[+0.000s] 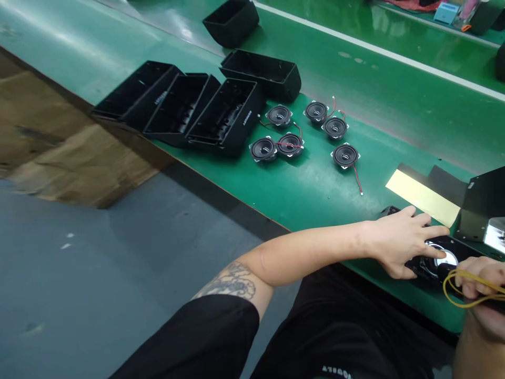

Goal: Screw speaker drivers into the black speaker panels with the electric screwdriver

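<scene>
My left hand point(412, 239) rests with spread fingers on a long black panel point(469, 246) at the right of the bench. One fingertip reaches a round speaker point(447, 258) with a silvery back, set in the panel. Beside it, my right hand point(483, 276) is closed around a dark object point(444, 271), mostly hidden by the fingers and cut off by the frame edge. A yellow cord point(453, 300) loops in front of that hand. Several loose speakers point(290, 145) with red wires lie face up farther left.
Several open black speaker boxes point(229, 116) stand at the bench's left. A pale yellow strip point(424, 197) lies beyond my left hand, near an upright black panel point(487, 202). Brown cardboard point(79, 158) is on the left, below the green bench point(276, 195).
</scene>
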`<act>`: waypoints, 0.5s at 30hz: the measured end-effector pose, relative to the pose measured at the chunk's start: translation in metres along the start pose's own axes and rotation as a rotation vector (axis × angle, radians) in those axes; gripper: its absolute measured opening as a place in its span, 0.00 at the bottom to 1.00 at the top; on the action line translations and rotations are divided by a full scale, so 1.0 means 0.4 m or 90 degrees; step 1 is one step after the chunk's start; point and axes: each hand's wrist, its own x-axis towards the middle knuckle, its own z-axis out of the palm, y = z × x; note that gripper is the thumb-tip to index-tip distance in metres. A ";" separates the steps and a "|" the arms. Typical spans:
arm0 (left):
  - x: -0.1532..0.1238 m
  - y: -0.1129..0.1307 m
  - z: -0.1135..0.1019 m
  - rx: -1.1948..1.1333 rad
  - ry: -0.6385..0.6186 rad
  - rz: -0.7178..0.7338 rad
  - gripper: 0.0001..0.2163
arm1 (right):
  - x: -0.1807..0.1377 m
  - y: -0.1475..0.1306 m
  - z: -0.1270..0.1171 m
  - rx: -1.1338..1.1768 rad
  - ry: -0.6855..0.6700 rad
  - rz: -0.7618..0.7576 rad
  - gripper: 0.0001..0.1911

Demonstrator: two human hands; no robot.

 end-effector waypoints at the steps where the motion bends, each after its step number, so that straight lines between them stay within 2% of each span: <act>1: 0.000 0.001 -0.001 0.002 -0.002 0.002 0.31 | 0.001 -0.014 0.015 -0.011 -0.024 0.017 0.16; 4: -0.001 0.001 -0.005 0.007 -0.013 0.005 0.31 | 0.000 -0.049 0.043 -0.011 -0.048 0.060 0.14; 8: -0.002 0.001 -0.006 0.004 -0.002 0.002 0.30 | 0.006 -0.070 0.050 -0.009 -0.066 0.102 0.16; 10: -0.003 0.001 -0.004 0.003 0.002 0.002 0.30 | 0.016 -0.065 0.049 -0.011 -0.066 0.094 0.15; 13: -0.005 -0.001 -0.001 -0.002 0.001 -0.004 0.31 | 0.027 -0.042 0.039 0.006 -0.075 0.028 0.10; 15: -0.008 -0.002 0.000 -0.010 0.012 -0.009 0.31 | 0.023 -0.032 0.018 0.012 -0.048 -0.001 0.12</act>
